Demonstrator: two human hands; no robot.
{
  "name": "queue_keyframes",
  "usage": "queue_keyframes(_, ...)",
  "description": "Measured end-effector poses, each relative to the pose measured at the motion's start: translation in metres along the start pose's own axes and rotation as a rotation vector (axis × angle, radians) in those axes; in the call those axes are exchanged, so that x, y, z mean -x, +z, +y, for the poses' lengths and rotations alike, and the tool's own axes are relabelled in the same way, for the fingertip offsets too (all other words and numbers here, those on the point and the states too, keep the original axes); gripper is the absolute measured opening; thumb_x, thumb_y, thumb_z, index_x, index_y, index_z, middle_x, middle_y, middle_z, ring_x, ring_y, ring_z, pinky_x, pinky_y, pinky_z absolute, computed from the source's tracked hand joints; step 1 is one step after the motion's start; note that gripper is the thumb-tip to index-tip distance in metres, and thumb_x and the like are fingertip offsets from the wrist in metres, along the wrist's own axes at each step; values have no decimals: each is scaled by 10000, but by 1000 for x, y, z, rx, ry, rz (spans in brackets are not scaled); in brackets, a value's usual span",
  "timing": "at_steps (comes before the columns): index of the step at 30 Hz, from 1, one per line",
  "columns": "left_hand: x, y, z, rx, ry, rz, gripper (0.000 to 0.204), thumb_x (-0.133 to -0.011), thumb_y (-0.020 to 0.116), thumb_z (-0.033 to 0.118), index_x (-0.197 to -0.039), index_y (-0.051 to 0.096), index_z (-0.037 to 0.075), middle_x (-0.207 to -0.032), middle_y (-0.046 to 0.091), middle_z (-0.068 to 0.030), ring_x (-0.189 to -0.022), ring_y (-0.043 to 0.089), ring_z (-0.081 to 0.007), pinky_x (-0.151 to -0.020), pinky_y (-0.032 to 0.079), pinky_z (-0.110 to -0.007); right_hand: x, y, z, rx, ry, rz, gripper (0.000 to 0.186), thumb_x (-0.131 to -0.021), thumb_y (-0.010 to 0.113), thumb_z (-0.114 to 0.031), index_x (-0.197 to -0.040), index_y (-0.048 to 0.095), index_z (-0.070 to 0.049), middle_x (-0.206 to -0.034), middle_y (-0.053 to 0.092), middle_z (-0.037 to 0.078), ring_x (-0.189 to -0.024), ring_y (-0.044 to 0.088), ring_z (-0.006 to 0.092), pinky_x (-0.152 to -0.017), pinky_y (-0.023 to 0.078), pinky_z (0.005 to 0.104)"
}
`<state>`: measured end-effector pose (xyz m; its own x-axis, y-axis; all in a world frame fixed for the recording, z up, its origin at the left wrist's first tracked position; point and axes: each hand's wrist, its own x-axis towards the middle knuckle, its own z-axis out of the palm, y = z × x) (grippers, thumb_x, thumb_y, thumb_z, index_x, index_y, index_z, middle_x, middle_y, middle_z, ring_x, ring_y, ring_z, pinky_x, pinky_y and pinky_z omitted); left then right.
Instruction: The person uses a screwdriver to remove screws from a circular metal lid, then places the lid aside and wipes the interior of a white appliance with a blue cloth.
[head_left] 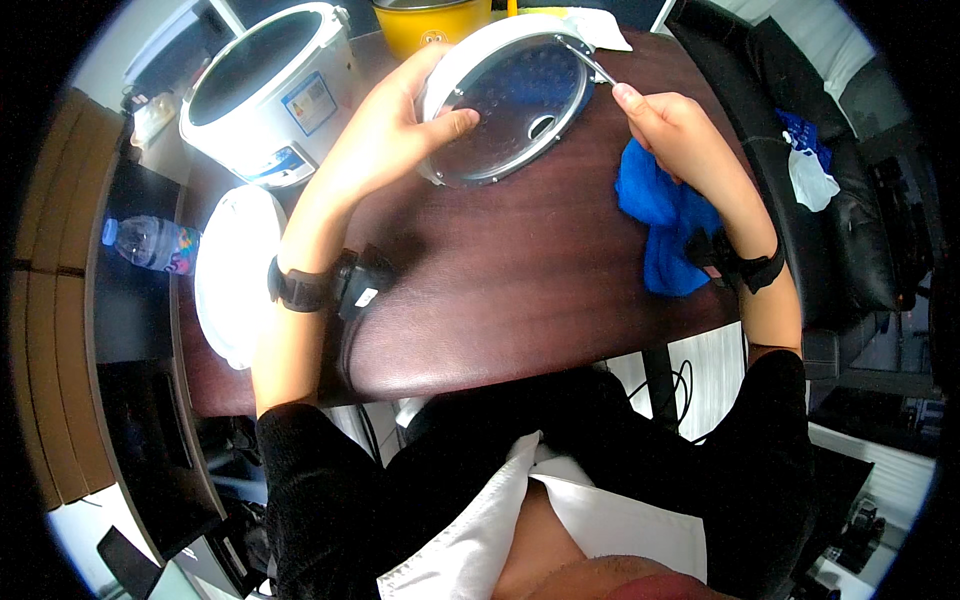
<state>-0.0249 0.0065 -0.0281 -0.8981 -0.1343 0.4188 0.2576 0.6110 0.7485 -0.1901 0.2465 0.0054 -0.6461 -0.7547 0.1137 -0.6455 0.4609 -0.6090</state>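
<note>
My left hand (405,130) grips a round lid (505,95) at its left side, fingers behind it and thumb over the inner face. The lid has a white rim and a dark, shiny inner plate with a metal ring and small screws. In my right hand (665,135), closed around it, is a slim metal tool (595,62), apparently a screwdriver, whose tip meets the lid's upper right rim. Its handle is mostly hidden by my fingers. A crumpled blue cloth (655,230) lies on the brown table (490,300), below my right hand.
A white pot body (235,135) stands at back left, a yellow container (420,20) behind the lid. A white oval piece (235,275) lies on the left beside a water bottle (150,245). A black sofa (840,260) is at right, cardboard boxes (55,300) at far left.
</note>
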Motion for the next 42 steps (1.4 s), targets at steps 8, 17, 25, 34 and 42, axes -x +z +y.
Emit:
queue_keyframes(8,2,-7,7,-80,6,-22,613,-826,696,109,-1372,416,85,-1158,570,-92,-991,575,-184,-870,473,-306,1,3,-5,12,-63,37,576,-961,542,-426,-632,535,47,-499,417,112,-478,406,137,-471,373,341)
queue_keyframes(17,6,-9,26,-110,-17,-47,567,-845,664,217,-1346,447,65,-1107,645,-196,-1012,648,-287,-881,505,-379,0,10,-9,102,-241,-16,524,-956,564,-364,-634,554,49,-521,432,196,-439,402,231,-476,392,374)
queue_keyframes(25,5,-9,20,-202,34,111,429,-867,622,191,-1252,524,32,-1030,666,-197,-919,682,-290,-808,532,-373,-2,0,-7,91,-191,17,550,-954,557,-411,-634,554,36,-501,415,158,-447,406,193,-476,388,369)
queue_keyframes(34,-1,-5,16,-403,67,309,377,-876,671,249,-1139,597,-11,-921,673,-234,-865,683,-348,-755,528,-391,4,-7,-4,46,-75,33,598,-960,533,-460,-613,523,27,-492,362,48,-479,368,110,-449,342,324)
queue_keyframes(42,1,-13,17,-372,-7,293,388,-868,679,255,-1148,601,-3,-955,678,-233,-882,686,-343,-771,530,-400,4,-4,0,43,-48,23,616,-963,522,-470,-593,502,21,-496,361,20,-485,366,92,-442,334,311)
